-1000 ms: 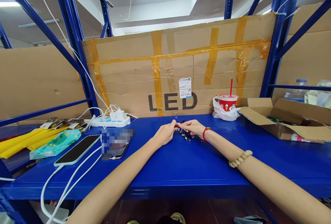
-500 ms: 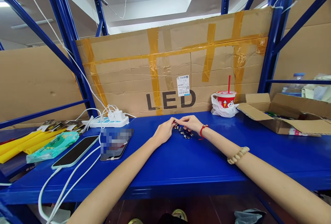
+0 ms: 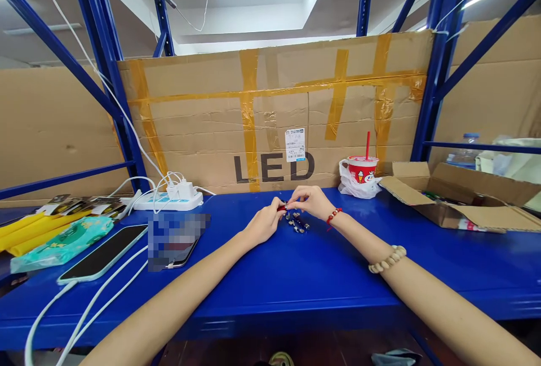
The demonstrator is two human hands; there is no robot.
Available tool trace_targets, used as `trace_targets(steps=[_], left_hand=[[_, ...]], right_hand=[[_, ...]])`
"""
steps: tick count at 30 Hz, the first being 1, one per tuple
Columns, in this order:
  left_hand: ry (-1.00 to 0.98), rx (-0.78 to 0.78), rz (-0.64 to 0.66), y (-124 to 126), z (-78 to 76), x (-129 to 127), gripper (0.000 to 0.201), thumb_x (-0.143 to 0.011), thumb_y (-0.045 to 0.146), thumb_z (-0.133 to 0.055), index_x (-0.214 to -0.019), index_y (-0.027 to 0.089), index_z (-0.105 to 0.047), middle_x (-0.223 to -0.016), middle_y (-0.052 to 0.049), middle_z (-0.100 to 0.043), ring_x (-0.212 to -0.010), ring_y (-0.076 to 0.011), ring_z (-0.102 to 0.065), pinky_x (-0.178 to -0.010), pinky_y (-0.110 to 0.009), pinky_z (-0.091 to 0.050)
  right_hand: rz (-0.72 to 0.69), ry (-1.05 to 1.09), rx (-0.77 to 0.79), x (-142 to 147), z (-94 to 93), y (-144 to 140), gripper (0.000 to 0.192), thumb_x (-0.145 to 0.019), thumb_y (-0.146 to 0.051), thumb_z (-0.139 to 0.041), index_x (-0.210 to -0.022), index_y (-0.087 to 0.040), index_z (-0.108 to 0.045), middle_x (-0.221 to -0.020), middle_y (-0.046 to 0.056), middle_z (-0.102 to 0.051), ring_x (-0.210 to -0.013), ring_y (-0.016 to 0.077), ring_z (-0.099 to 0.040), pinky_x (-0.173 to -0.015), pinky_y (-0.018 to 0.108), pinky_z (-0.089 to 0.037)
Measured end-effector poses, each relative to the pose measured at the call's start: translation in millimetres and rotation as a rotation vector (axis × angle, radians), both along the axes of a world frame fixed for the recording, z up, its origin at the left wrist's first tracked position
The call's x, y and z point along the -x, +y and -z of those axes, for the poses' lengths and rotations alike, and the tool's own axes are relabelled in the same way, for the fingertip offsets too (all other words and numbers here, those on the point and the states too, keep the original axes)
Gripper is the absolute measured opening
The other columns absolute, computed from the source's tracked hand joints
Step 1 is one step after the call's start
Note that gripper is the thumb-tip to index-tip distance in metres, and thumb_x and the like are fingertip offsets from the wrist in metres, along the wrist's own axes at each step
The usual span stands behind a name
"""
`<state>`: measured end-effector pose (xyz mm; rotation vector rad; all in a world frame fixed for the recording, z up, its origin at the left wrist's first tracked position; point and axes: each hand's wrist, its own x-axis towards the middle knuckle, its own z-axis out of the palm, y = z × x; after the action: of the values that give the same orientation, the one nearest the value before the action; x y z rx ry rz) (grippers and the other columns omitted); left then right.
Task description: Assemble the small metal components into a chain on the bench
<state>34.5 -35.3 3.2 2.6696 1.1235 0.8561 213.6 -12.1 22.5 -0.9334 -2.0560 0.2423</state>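
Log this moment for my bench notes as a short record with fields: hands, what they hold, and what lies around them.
left hand: fingertips pinched on a small red piece, shared with the other hand
right hand: pinches the same piece from the other side
small parts: dark cluster on the blue shelf, just below the hands
left side: phone on a white cable, power strip
right side: red cup in a plastic bag, open cardboard box
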Motion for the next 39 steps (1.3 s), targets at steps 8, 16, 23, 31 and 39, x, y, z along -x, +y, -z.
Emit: trace_targets(steps=[8, 16, 23, 31, 39], left_hand=[[0.045, -0.137, 0.078, 1, 1.4, -1, 0.008, -0.087, 0.022, -0.029, -0.086, 0.020, -0.036, -0.096, -0.007, -0.057, -0.086, -0.0170, -0.055, -0.072, -0.027, -0.043], [0.037, -0.202, 0.082, 0, 0.2, -1, 0.020, -0.088, 0.021, -0.029, -0.105, 0.020, -0.038, -0.099, -0.006, -0.056, -0.090, -0.0152, -0.054, -0.078, -0.027, -0.042], [0.073, -0.136, -0.028, 3, -0.8, -2, 0.021, -0.087, 0.022, -0.029, -0.106, 0.021, -0.039, -0.099, -0.005, -0.058, -0.089, -0.0164, -0.055, -0.074, -0.027, -0.043], [0.010, -0.089, -0.070, 3, -1.2, -1, 0.018, -0.087, 0.023, -0.028, -0.103, 0.022, -0.037, -0.091, -0.003, -0.059, -0.083, -0.0159, -0.057, -0.069, -0.025, -0.043], [-0.001, -0.072, -0.031, 4, 1.7, 0, 0.016, -0.087, 0.024, -0.028, -0.100, 0.022, -0.038, -0.084, -0.002, -0.059, -0.077, -0.0157, -0.057, -0.066, -0.025, -0.042]], right_hand=[[-0.048, 0.079, 0.590, 0, -3.2, -9, 0.035, -0.054, -0.049, -0.064, -0.054, -0.014, -0.062, -0.047, -0.002, -0.051, -0.044, 0.0054, -0.041, -0.036, 0.017, -0.027], [-0.109, 0.295, 1.001, 4, -2.5, -13, 0.041, -0.052, -0.054, -0.065, -0.059, -0.014, -0.060, -0.056, -0.003, -0.050, -0.046, 0.0012, -0.036, -0.036, 0.014, -0.021], [-0.010, 0.227, 0.688, 0, 1.0, -4, 0.040, -0.055, -0.052, -0.063, -0.071, -0.015, -0.064, -0.055, -0.002, -0.054, -0.047, 0.0035, -0.041, -0.038, 0.015, -0.026], [-0.090, 0.187, 0.276, -4, -0.7, -1, 0.034, -0.057, -0.042, -0.065, -0.079, -0.017, -0.067, -0.082, 0.003, -0.060, -0.046, 0.0040, -0.045, -0.043, 0.020, -0.036], [0.003, -0.036, -0.055, -3, -5.4, -3, 0.022, -0.063, -0.042, -0.063, -0.070, -0.023, -0.070, -0.078, 0.000, -0.059, -0.047, 0.0051, -0.047, -0.052, 0.022, -0.038]])
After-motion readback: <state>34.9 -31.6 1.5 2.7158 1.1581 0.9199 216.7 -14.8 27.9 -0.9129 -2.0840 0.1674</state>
